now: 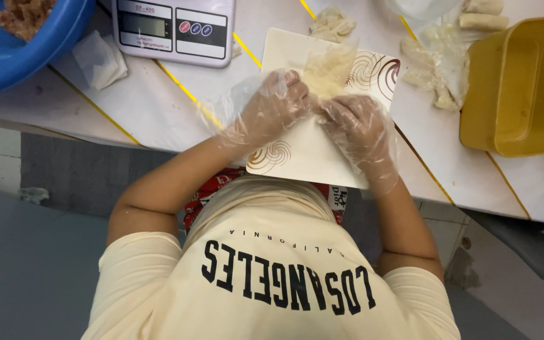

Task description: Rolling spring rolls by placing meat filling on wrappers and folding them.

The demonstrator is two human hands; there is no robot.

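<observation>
Both my hands wear clear plastic gloves and work over a square white plate (pixel 303 157) with brown swirl marks. A thin pale wrapper (pixel 328 69) lies on the far part of the plate. My left hand (pixel 272 110) has its fingers curled on the wrapper's near edge. My right hand (pixel 357 126) grips the same edge right beside it, so the fingertips of both hands almost meet. What lies inside the wrapper is hidden under my fingers.
A digital kitchen scale (pixel 174 28) stands at the back. A blue bowl (pixel 26 44) with brown filling sits far left, a yellow tub (pixel 521 88) at the right. Rolled pale pieces (pixel 483 16), a plastic bag (pixel 439 69) and a folded white sheet (pixel 99 60) lie on the white table (pixel 146 107).
</observation>
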